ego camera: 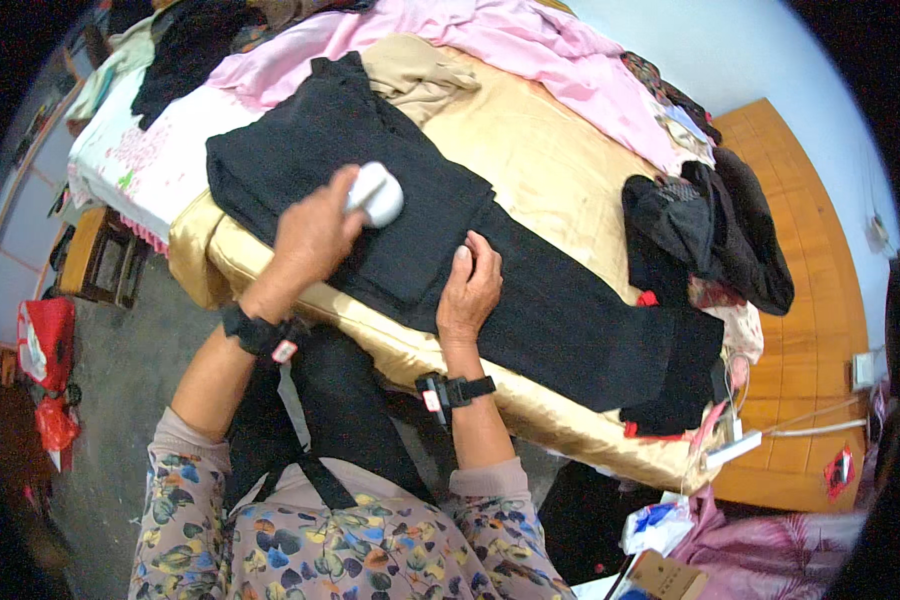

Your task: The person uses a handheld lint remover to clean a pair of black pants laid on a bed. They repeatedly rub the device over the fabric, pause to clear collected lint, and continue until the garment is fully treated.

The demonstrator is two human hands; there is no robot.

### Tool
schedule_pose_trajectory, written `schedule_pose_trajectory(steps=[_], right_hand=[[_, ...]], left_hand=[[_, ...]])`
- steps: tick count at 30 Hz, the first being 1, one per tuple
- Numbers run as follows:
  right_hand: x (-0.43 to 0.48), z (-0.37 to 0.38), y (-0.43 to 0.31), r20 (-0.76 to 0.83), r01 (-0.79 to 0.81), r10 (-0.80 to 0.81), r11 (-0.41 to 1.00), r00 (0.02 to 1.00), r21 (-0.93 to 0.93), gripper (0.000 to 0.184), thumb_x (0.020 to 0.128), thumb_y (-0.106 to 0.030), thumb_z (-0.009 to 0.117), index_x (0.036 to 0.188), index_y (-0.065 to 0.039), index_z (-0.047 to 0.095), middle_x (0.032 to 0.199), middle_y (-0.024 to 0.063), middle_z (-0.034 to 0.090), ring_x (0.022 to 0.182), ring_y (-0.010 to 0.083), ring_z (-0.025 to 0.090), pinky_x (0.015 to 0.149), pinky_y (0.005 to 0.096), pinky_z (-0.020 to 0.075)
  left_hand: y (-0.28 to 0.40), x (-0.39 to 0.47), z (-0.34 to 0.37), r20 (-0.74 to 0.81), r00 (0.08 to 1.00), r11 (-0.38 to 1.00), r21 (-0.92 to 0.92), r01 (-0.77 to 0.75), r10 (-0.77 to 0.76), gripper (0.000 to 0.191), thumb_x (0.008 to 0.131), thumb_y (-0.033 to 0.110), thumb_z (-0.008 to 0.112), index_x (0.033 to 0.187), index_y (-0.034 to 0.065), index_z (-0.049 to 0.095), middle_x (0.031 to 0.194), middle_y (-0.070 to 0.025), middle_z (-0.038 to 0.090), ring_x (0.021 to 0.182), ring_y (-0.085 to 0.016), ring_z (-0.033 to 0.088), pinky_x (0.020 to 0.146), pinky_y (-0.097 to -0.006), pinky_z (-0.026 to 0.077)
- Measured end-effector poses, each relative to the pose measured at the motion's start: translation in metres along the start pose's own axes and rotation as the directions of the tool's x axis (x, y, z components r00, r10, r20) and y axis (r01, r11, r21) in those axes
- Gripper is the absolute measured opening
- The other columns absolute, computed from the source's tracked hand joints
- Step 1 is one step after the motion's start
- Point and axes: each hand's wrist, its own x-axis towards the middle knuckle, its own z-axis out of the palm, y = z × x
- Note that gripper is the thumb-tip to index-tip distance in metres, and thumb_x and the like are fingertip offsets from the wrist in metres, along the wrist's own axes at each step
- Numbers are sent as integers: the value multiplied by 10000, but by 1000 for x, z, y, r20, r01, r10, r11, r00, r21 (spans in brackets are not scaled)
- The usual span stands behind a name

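Observation:
My left hand (316, 229) is closed around a white rounded hand-held device (379, 196), which looks like a fabric shaver. Its underside is hidden against black fabric trousers (420, 247), spread over the near edge of a bed with a shiny golden sheet (529, 139). A folded layer of the black cloth lies under the device. Farther right, my right hand (471, 289) rests on the trousers beside that layer's edge, fingers slightly bent and holding nothing that shows. Both wrists wear black straps.
A beige cloth (416, 75) and a pink sheet (495, 37) lie beyond the trousers. Dark clothes (705, 225) are heaped near the wooden headboard (802, 315). A white power strip (731, 450) with cables sits at the bed's right corner. A wooden stool (94, 259) stands left.

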Motion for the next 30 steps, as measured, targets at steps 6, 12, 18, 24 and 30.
schedule_pose_trajectory(steps=[6,12,18,24,30], right_hand=[[-26,-16,-35,24,-85,82,971,996,225,284,1026,-168,598,1264,-17,633,1002,97,663,864,172,633,782,337,531],[-26,-29,-50,246,-421,343,769,907,481,492,1015,-263,633,1414,3,522,1015,132,697,873,187,653,782,345,539],[-12,-56,-41,226,-476,419,770,879,425,550,938,-185,672,1418,26,510,1016,151,712,838,184,673,740,340,552],[-10,-89,-28,171,-141,171,975,970,-172,618,917,-214,631,1492,-61,463,1230,246,680,994,391,718,860,450,573],[19,-146,3,128,8,81,815,988,-579,662,875,-177,711,1496,-147,483,1259,216,677,1102,419,675,925,489,543]], left_hand=[[58,-34,25,5,998,972,-229,-59,62,649,922,207,702,1502,119,425,1131,-235,688,988,-439,692,837,-504,569],[88,-64,37,-7,992,872,-476,-113,125,643,914,179,706,1477,3,450,1179,-282,665,1072,-437,680,926,-474,553],[97,-78,27,177,950,761,-643,-86,257,746,845,182,781,1488,-11,455,1125,-231,685,1002,-371,688,869,-432,555],[83,-94,20,155,903,809,-523,-270,401,549,858,143,754,1380,78,597,936,-154,624,863,-344,651,772,-437,546],[56,-89,19,-110,921,903,-185,-388,373,364,845,148,752,1197,111,667,943,-102,579,901,-309,619,783,-435,526]])
